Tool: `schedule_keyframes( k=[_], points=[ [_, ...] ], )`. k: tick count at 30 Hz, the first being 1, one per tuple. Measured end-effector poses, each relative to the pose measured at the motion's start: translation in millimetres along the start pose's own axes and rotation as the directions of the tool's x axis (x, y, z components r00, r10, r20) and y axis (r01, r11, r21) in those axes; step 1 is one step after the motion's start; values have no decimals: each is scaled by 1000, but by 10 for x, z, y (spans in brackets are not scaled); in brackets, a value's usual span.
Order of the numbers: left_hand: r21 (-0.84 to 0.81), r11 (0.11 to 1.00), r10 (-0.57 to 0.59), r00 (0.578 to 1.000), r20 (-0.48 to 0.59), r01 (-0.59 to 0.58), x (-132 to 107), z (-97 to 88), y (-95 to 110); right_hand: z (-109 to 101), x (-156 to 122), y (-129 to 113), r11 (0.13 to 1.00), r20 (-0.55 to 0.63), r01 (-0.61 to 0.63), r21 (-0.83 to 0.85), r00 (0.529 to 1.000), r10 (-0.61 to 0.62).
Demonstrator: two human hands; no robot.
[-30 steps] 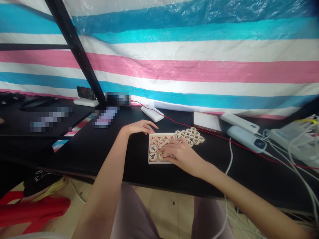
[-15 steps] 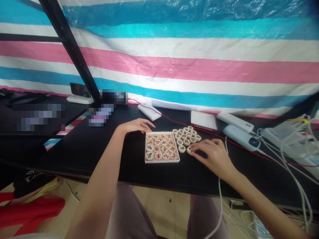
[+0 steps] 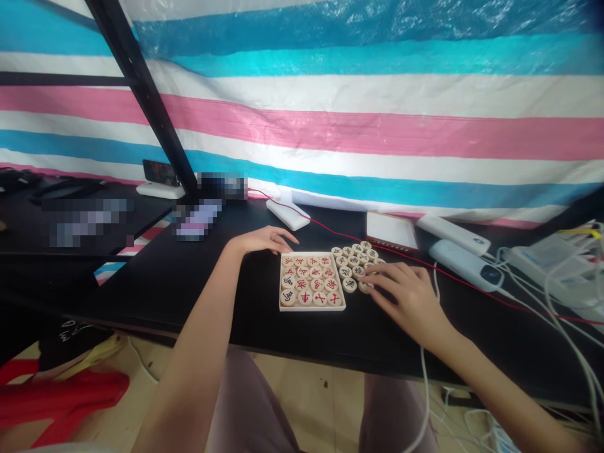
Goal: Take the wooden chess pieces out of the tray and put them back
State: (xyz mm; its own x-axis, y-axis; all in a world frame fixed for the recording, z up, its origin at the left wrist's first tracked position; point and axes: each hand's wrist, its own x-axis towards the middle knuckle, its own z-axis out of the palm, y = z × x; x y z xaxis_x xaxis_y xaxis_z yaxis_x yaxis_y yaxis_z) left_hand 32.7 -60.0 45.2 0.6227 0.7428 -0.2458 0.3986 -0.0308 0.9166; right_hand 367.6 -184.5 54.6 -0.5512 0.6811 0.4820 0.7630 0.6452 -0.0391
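A white square box holds rows of round Chinese chess pieces, mostly red-marked with two black-marked ones at its left side. My left hand lies at the box's far left corner, fingers spread and holding nothing. Right of the box, loose black-marked Chinese chess pieces lie in a tight cluster. My right hand reaches over the near right part of this cluster, thumb and fingertips around a Chinese chess piece on the table. The fingers partly cover that piece and its neighbours.
A shallow box lid lies behind the cluster. White power banks and a light-blue device stand farther back. A red cable crosses the black table, and white cables tangle at the right. Another person's red clothing shows lower left.
The whole view has shifted slightly. My right hand has moved a little farther over the loose pieces, covering more of them. My left hand stays at the box corner.
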Motion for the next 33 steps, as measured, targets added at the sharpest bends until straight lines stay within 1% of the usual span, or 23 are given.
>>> schedule_keyframes(
  k=[1, 3, 4, 6, 8, 10, 13, 16, 18, 21, 24, 27, 29, 31, 33],
  points=[
    [6, 1000, 4, 1000, 0, -4, 0, -2, -2, -9, 80, -70, 999, 14, 26, 24, 1000, -26],
    [15, 1000, 11, 1000, 3, -11, 1, -6, -4, 3, 279, -238, 989, 73, 124, 80, 989, -130],
    [15, 1000, 13, 1000, 4, -13, 1, -6, -4, 27, 387, -325, 976, 109, 188, 107, 974, -199],
    [7, 1000, 17, 1000, 6, -17, 0, -3, -1, 110, 592, -477, 938, 169, 314, 149, 926, -337],
    [-7, 1000, 20, 1000, 6, -19, -5, 3, 3, 223, 745, -574, 915, 188, 374, 150, 898, -398],
    [-14, 1000, 21, 1000, 2, -21, -10, 10, 10, 333, 829, -613, 915, 198, 377, 144, 895, -400],
    [5, 1000, 20, 1000, -10, -20, -16, 17, 23, 454, 863, -618, 929, 200, 324, 176, 913, -356],
    [29, 1000, 12, 1000, -14, -12, -18, 22, 43, 510, 875, -619, 938, 176, 273, 214, 933, -312],
    [35, 999, 10, 1000, -11, -9, -19, 24, 58, 502, 880, -608, 939, 130, 250, 237, 950, -286],
    [36, 999, 8, 1000, -8, -8, -21, 23, 70, 393, 807, -509, 948, 11, 197, 252, 978, -206],
    [33, 999, 2, 1000, 1, -2, -18, 12, 60, 202, 559, -270, 977, -89, 91, 192, 993, -75],
    [33, 999, 3, 1000, 6, -3, -6, -2, 31, 39, 196, 55, 996, -119, -38, 85, 992, 48],
    [43, 999, 4, 1000, 2, -4, 4, -8, 11, -16, -26, 248, 995, -135, -102, 19, 985, 104],
    [57, 998, 0, 1000, -3, 0, 12, -9, -1, -28, -184, 374, 992, -127, -127, -28, 984, 122],
    [62, 998, -4, 1000, -6, 5, 15, -7, 1, -12, -268, 424, 992, -92, -114, -55, 990, 109]
  ],
)
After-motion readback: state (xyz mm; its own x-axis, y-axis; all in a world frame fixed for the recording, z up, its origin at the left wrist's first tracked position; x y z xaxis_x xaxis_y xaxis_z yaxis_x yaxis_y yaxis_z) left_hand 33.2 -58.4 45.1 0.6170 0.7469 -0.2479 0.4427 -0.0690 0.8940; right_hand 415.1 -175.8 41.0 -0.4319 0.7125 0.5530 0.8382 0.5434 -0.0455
